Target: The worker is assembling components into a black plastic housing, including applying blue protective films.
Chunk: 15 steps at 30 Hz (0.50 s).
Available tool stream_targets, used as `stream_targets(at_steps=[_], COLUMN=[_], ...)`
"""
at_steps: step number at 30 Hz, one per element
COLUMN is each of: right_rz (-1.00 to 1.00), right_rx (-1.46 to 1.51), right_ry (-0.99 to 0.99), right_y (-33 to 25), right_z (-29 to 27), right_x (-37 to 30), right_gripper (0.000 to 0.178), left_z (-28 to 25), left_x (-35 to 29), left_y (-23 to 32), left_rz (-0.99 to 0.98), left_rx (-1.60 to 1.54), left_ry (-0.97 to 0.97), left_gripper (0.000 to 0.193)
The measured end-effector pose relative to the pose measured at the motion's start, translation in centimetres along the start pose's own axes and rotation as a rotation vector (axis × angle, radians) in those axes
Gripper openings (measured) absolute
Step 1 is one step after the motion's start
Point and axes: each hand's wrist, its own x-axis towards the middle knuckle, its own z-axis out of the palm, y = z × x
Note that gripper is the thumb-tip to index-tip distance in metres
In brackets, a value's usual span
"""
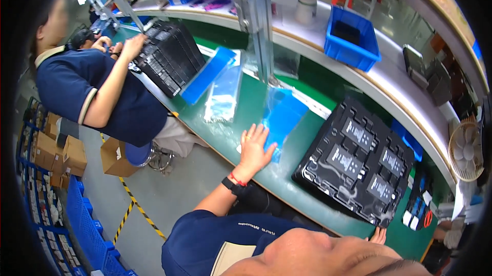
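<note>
The grey floor (179, 201), marked with yellow and black tape, spreads out at the lower left; along it runs the long green surface (284, 181), with a pale shelf (292, 42) raised behind it; a co-worker (105, 91) in a dark blue shirt is at the far left end, one hand at a tall stack of black trays (174, 60) that stands on the surface; near the other end lies a broad black tray (319, 174), set at a slant, with four dark rectangular packs (392, 162) showing in its recesses; a blue bin (353, 56) sits on the shelf above, and a round fan (465, 148) stands at the far right; between the stack and the broad tray, the blue sheet (287, 117), with clear film about it, lies flat on the surface near its middle; left of it lie a clear bag (224, 94) and a long blue strip (207, 77), the two overlapping; the left hand (254, 149) rests palm down at the near left edge of the blue sheet, fingers spread and thumb held out; the right hand (378, 236) shows only its fingers, at the near edge of the broad tray, and whether they grip it I cannot tell; a black band (233, 186) circles the left wrist; a small red loop (428, 218) lies beyond the tray's right side.
</note>
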Motion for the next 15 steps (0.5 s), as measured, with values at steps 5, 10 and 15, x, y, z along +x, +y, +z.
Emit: stream_targets(at_steps=[5, 10, 15], right_rz=[-0.311, -0.229, 0.574], right_rx=[-0.025, 0.344, 0.534], right_ry=[0.313, -0.429, -0.487], right_y=[2.0, 23.9, 18.9], right_z=[-0.3, 13.5, -11.3], right_x=[1.8, -3.6, -5.8], right_gripper=[0.057, 0.035, 0.059], left_z=[0.3, 0.2, 0.0], left_x=[-1.0, -1.4, -1.1], left_y=[0.1, -0.5, -0.6], left_rz=[-0.048, -0.019, -0.027], left_rx=[0.049, 0.061, 0.035], left_ry=[-0.12, -0.089, -0.106], left_gripper=[0.049, 0.048, 0.048])
